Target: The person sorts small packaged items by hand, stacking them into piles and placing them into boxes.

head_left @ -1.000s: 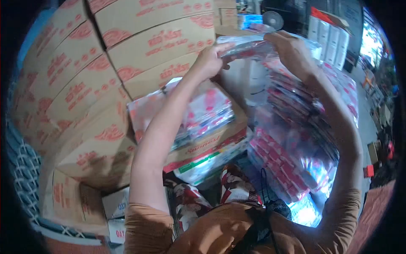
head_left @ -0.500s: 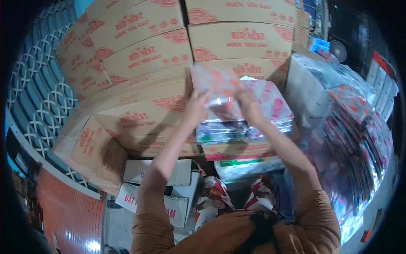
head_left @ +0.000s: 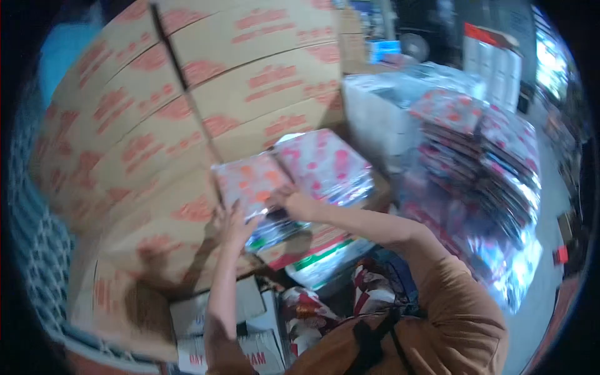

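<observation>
A clear packet with orange spots [head_left: 253, 178] lies on the left one of two stacks, on a red-edged carton [head_left: 306, 247]. My left hand [head_left: 234, 225] touches the packet's near left edge with its fingers spread. At the packet's near right corner is my right hand [head_left: 292, 203], fingers bent together; what they pinch, if anything, is blurred. Beside it stands the right stack, topped by a pink-spotted packet [head_left: 323, 159].
Large brown cartons with red print [head_left: 269, 75] rise behind and to the left. At the right, many similar packets [head_left: 475, 169] are piled beside a plastic-wrapped white block [head_left: 375, 119]. An open white box [head_left: 219, 312] sits near my knees.
The view has turned to the right. The orange-spotted packet, held up between both hands before, now rests on the left stack. My left hand's fingers have spread.
</observation>
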Tool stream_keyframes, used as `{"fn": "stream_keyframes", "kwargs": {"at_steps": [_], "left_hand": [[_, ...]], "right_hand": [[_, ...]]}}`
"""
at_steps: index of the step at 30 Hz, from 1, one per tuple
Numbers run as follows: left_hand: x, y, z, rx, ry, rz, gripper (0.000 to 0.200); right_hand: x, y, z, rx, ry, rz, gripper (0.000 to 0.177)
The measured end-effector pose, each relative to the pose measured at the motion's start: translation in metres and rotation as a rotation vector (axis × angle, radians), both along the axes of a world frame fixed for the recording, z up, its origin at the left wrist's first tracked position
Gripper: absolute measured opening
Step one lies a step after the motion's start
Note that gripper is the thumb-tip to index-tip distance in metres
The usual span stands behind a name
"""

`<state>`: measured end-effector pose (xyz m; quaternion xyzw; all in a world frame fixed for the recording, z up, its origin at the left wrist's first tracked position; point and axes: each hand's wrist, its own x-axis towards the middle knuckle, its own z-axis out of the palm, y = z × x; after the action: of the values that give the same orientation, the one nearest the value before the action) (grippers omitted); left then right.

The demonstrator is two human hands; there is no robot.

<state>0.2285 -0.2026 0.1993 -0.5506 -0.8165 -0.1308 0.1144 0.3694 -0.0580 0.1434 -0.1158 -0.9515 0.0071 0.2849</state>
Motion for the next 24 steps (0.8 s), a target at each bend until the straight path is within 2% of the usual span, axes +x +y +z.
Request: {"fn": "stream_keyframes", "kwargs": {"at_steps": [2, 4, 5, 7, 9, 10, 11, 12, 13, 14, 16, 17, 20, 22, 24], "left_hand": [[0.015, 0.007, 0.006, 0.066, 0.097, -0.002, 0.073], [0.035, 0.019, 0.027, 0.036, 0.108, -0.094, 0.073], [0.044, 0.028, 0.034, 0.011, 0.111, -0.134, 0.072], [0.057, 0.057, 0.043, -0.031, 0.097, -0.236, 0.068], [0.074, 0.091, 0.048, -0.109, 0.124, -0.511, 0.068], [0.092, 0.1, 0.064, -0.254, 0.159, -0.663, 0.066], [0.114, 0.108, 0.079, -0.255, 0.159, -0.685, 0.066], [0.14, 0.116, 0.092, -0.346, 0.063, -0.821, 0.067], [0.165, 0.121, 0.105, -0.438, -0.035, -0.952, 0.067], [0.191, 0.122, 0.119, -0.478, -0.019, -0.987, 0.068], [0.234, 0.133, 0.133, -0.503, -0.014, -1.086, 0.07], [0.253, 0.139, 0.136, -0.489, -0.025, -1.151, 0.07], [0.309, 0.144, 0.148, -0.376, 0.018, -1.356, 0.067], [0.343, 0.155, 0.142, -0.323, 0.013, -1.405, 0.065], [0.369, 0.167, 0.13, -0.196, -0.017, -1.449, 0.062]], "right_hand": [[0.021, -0.009, 0.03, 0.069, -0.073, -0.146, 0.04], [0.039, -0.003, 0.049, -0.009, -0.25, -0.032, 0.032], [0.051, 0.002, 0.06, -0.02, -0.246, -0.064, 0.032], [0.077, 0.017, 0.088, -0.042, -0.6, -0.04, 0.024], [0.116, 0.023, 0.122, 0.035, -0.736, -0.097, 0.021], [0.136, 0.025, 0.136, 0.077, -0.798, -0.145, 0.021], [0.162, 0.021, 0.15, 0.05, -0.711, -0.205, 0.022], [0.191, 0.019, 0.163, 0.027, -0.626, -0.264, 0.024], [0.222, 0.022, 0.177, 0.043, -0.602, -0.243, 0.026], [0.251, 0.022, 0.192, 0.06, -0.579, -0.218, 0.028], [0.291, -0.014, 0.237, -0.05, -0.774, -0.602, 0.034], [0.315, -0.023, 0.246, -0.071, -0.672, -0.685, 0.035], [0.393, -0.027, 0.241, -0.055, -0.353, -0.799, 0.039], [0.426, -0.022, 0.237, -0.011, -0.493, -0.905, 0.042], [0.468, -0.013, 0.212, 0.073, -0.458, -0.883, 0.04]]}}
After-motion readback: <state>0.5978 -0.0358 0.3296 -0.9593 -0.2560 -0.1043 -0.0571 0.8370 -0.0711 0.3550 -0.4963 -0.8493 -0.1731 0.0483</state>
